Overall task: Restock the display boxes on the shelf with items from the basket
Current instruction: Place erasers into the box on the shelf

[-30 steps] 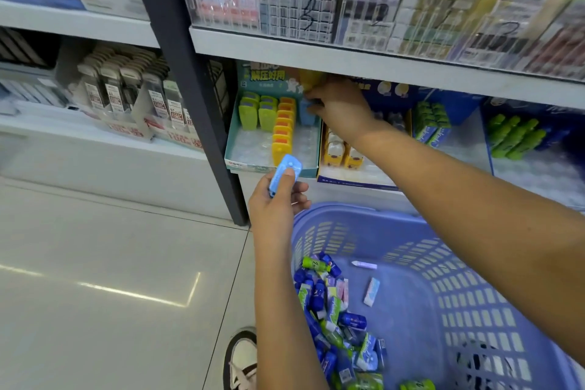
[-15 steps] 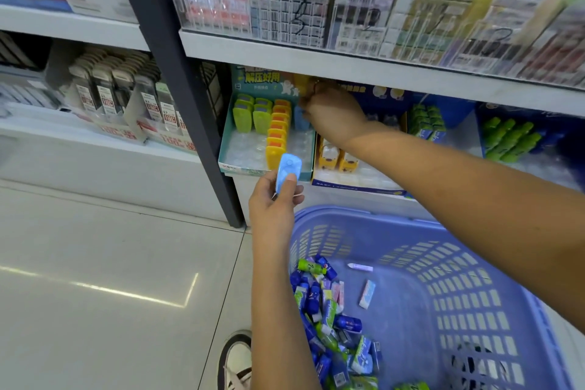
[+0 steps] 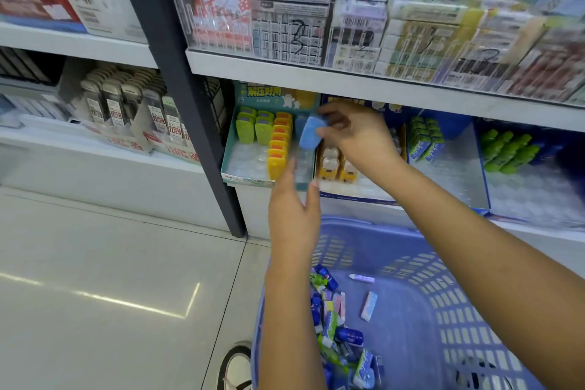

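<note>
head view: one teal display box [image 3: 226, 165] is sitting on the lower shelf [image 3: 357, 210], holding four green items [image 3: 254, 131] in two columns at its left and one column of orange-yellow items [image 3: 278, 149], about six, though blur is hindering the count. the right hand [image 3: 357, 136] is reaching in from the right, its fingertips pinching one blue item [image 3: 309, 137], tilted above the box's right column. the left hand [image 3: 292, 215] is hovering at the box's near edge, fingers straight, gripping nothing. one blue basket [image 3: 380, 241] is standing near, below both arms, holding a loose pile of small packs [image 3: 332, 320].
</note>
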Demonstrator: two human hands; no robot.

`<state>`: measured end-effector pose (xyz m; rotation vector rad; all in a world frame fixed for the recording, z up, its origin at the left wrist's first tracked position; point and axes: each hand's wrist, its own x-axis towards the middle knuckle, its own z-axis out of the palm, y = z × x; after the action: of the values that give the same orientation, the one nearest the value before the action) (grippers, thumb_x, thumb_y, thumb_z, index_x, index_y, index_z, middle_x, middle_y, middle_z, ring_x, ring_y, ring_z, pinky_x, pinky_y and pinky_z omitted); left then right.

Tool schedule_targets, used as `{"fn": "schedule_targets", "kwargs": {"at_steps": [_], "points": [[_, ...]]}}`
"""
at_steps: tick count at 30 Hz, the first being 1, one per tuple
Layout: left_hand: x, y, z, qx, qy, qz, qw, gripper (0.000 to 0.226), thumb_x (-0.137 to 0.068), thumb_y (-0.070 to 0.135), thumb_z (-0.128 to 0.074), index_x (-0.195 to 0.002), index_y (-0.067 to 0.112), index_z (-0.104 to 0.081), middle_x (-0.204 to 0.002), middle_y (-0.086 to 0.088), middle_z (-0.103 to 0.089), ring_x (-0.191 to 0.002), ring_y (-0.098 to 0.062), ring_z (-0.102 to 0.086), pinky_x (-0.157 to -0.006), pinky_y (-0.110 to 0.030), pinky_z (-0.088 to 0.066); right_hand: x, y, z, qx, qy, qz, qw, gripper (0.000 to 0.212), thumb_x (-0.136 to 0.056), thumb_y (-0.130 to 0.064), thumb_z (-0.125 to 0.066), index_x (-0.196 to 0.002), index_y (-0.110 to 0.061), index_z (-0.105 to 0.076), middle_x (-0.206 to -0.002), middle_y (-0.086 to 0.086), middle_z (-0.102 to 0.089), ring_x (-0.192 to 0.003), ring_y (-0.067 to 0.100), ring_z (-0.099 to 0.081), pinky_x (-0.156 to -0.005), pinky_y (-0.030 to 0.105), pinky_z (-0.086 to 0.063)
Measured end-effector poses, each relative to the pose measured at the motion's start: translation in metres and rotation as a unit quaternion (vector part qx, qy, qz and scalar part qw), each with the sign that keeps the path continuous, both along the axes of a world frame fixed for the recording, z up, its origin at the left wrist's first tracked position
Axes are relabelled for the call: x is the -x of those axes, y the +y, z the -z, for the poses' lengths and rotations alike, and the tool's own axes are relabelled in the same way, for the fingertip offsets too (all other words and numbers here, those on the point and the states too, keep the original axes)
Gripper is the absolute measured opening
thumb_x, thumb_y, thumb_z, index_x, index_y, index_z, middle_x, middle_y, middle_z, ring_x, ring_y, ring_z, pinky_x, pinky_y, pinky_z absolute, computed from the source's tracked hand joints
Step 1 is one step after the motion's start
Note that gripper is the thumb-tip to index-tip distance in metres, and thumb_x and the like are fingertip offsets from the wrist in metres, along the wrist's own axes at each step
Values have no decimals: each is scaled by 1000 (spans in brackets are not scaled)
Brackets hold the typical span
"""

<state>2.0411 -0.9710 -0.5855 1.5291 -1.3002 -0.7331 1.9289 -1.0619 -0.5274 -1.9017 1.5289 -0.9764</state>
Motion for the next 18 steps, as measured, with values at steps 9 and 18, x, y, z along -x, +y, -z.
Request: {"fn": "schedule_targets", "kwargs": {"at_steps": [9,18], "points": [[4,-4,3,-46,-171,59,982,46,-95,24,-52,-139,13,-45,-141,-5,-47,-142,-14,-17,-110,-24,-24,-11,-42,31,46,200,-42,978,25,-86,-15,-64,-110,-7,-62,-109,14,-64,-104,29,-58,-84,30,-45],[1,-8,4,-43,-175,70,981,44,-95,25,-51,-138,13,-46,-140,-3,-49,-141,-12,-17,-106,-22,-25,-20,-50,26,41,312,-40,948,25,-94,-12,-48,-113,-2,-61,-117,17,-56,-112,32,-50,-89,33,-40]]}}
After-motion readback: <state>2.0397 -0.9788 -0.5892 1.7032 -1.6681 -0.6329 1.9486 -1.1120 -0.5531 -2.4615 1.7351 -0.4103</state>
